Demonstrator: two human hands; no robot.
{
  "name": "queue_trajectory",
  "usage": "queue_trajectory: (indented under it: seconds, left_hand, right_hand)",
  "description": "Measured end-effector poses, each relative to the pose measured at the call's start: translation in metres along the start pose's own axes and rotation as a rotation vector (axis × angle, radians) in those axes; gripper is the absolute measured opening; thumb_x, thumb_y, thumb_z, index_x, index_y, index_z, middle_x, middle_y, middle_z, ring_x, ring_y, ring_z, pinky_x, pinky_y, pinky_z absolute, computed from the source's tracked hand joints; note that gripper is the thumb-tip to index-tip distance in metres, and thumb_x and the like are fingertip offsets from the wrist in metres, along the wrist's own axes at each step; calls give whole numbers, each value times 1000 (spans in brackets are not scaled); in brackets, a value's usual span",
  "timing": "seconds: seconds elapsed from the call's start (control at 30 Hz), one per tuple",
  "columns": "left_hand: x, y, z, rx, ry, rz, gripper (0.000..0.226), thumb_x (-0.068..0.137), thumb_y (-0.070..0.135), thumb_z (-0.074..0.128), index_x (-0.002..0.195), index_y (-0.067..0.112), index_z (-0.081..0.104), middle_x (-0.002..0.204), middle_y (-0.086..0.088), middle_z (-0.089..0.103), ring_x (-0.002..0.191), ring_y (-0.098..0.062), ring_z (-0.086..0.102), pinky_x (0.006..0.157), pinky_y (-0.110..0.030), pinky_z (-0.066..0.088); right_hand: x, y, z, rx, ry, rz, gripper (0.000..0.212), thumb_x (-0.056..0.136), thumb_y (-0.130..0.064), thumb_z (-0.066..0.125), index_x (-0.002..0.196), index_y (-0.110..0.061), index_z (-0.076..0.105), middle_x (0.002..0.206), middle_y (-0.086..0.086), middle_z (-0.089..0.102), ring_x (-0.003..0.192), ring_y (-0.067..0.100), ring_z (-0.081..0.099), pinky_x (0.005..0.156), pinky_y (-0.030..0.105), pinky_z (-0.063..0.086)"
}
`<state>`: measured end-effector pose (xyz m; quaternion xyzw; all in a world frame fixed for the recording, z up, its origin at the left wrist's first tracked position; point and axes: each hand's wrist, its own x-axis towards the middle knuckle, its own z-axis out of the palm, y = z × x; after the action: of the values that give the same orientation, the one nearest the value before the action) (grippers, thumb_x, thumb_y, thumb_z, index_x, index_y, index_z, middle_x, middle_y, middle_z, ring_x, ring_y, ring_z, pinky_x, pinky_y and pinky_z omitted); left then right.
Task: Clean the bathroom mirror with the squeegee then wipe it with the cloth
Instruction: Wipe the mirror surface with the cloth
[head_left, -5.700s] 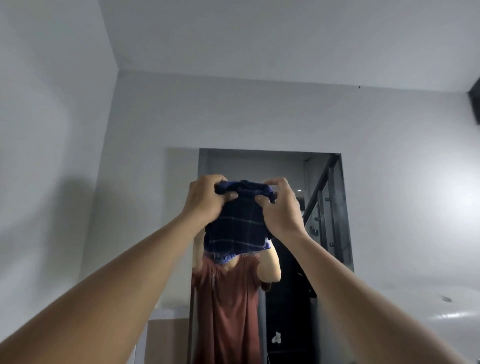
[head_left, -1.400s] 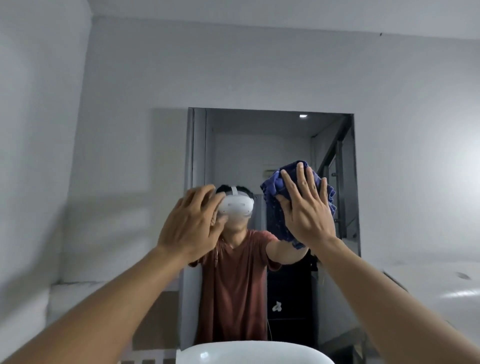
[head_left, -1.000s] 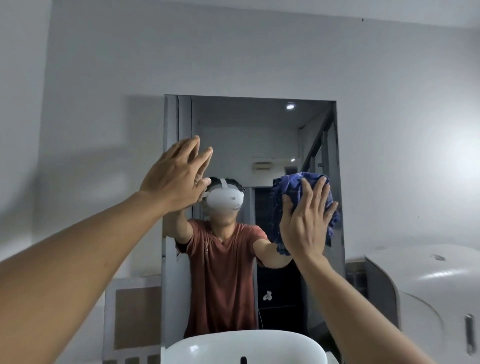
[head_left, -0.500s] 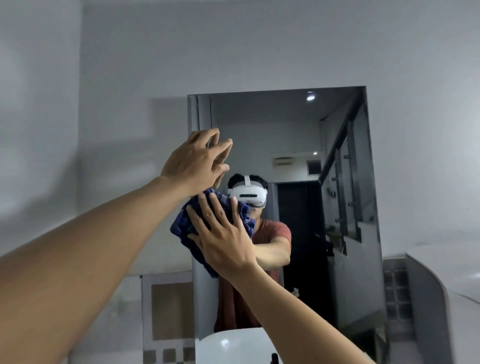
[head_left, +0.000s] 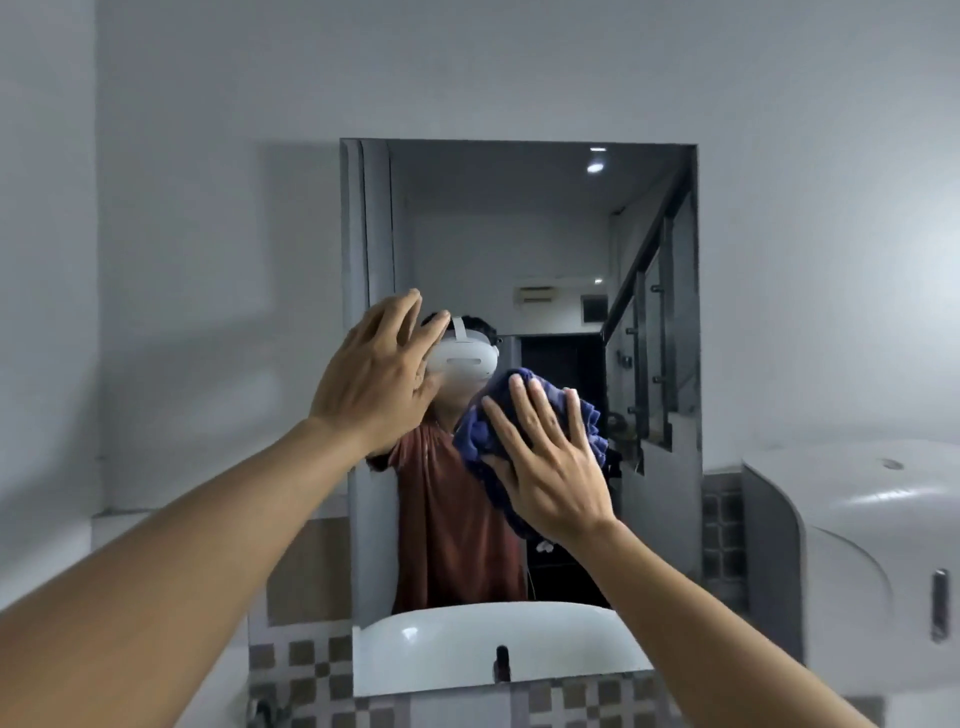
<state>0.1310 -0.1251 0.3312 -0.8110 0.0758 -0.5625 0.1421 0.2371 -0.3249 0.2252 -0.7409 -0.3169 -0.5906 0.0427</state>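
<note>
A tall rectangular mirror (head_left: 545, 234) hangs on the grey wall ahead. My right hand (head_left: 545, 457) lies flat with spread fingers on a bunched dark blue cloth (head_left: 584, 410), pressing it against the glass at mid height. My left hand (head_left: 376, 376) is raised beside it to the left, fingers apart, holding nothing, near the mirror's left part; whether it touches the glass I cannot tell. No squeegee is in view.
A white basin with a dark tap (head_left: 501, 662) shows in the mirror's lower part. A white rounded appliance (head_left: 857, 561) stands at the right. Checkered tiles (head_left: 306, 670) run below the mirror.
My right hand has slid the cloth from the mirror's left edge rightward and slightly down toward the middle. My left hand stays raised, now lower on the mirror.
</note>
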Motion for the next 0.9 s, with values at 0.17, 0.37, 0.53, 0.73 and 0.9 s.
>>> queue_trajectory:
  seconds: [0.17,0.37,0.53,0.73,0.9]
  left_hand:
    - [-6,5,8,17,-38,-5,73,87,46,68,150,18,42,157,-21,32,144,-38,31,117,-51,33]
    - [-6,5,4,15,-53,-21,73,86,48,68,148,19,45,155,-18,35,142,-36,32,117,-49,34]
    - [-2,2,-3,1,-4,4,60,90,29,64,144,11,48,148,-18,41,136,-37,37,110,-51,40]
    - [-2,-10,-5,42,-57,-14,66,89,32,65,147,7,43,148,-20,39,136,-38,35,111,-52,40]
    - [0,-14,-10,52,-77,4,66,91,35,64,148,10,43,149,-19,39,134,-39,38,110,-51,42]
  right_hand:
    - [-5,60,-11,23,39,219,59,103,-41,34,158,-21,27,166,16,19,155,31,13,121,63,14]
    - [-29,83,-6,78,103,436,59,104,-44,27,158,-20,26,167,16,16,155,29,11,123,58,12]
    - [-79,55,7,171,108,600,60,105,-48,25,157,-19,26,167,14,15,156,30,9,121,62,13]
    - [-66,-6,21,145,84,486,59,108,-48,22,155,-16,35,164,20,22,154,34,13,120,66,15]
    - [-10,-56,20,115,87,319,57,108,-46,23,155,-17,37,162,20,27,153,34,20,120,65,14]
